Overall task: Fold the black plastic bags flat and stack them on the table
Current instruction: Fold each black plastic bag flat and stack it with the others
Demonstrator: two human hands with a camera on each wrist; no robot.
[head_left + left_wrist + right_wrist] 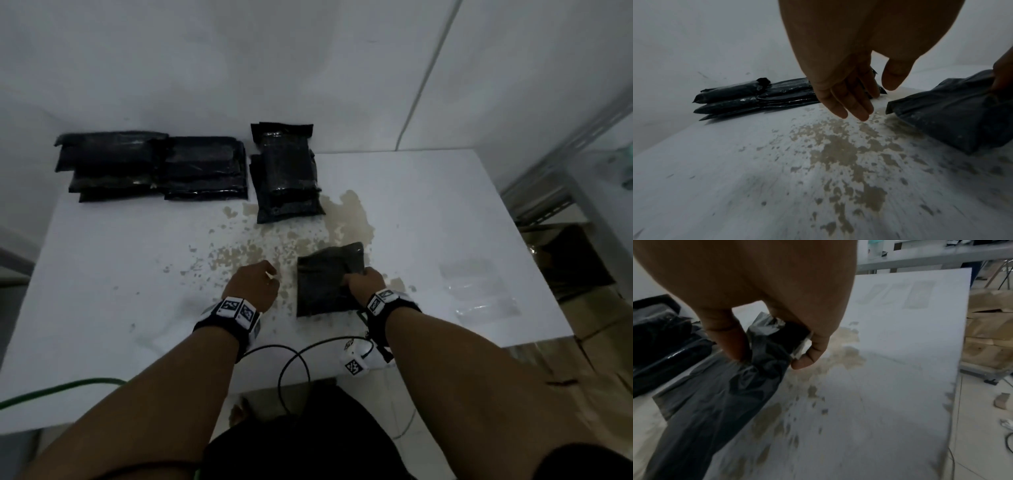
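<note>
Black plastic bag (325,281) — thin, limp, slippery — bunches in the pinching right hand (364,282) near the tabletop's (102,274) front edge; flat corners suit gripping better, while the left hand (253,286) hovers relaxed, empty.

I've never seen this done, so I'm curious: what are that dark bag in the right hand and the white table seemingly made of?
The bag looks like thin black plastic film: it bunches into sharp crinkles where the right hand grips it and shows dull glints. The table seems a white-coated board, possibly laminate or paint; tan patches where the white is worn away suggest a thin surface layer, though the core is unclear.
</note>
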